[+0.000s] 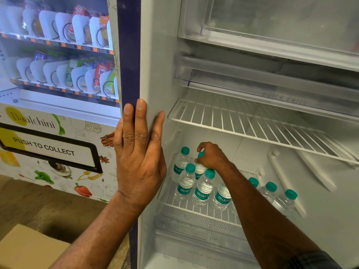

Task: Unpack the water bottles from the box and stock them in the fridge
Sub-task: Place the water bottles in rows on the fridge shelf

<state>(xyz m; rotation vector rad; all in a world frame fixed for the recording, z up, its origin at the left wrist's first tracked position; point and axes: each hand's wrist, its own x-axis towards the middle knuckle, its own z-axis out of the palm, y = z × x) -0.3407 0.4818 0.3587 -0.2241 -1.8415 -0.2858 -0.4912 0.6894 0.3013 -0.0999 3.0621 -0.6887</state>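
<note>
Deep on the lower shelf (196,209) of the fridge (155,55), my right hand (212,156) is closing around an upright bottle (200,167) by its cap, behind the front bottles, while my left hand (138,152) is resting open against the fridge's side edge, farther away.

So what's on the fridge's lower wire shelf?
The lower wire shelf holds eight visible green-capped water bottles; the right hand grips one at the back. The forearm may hide more.
</note>
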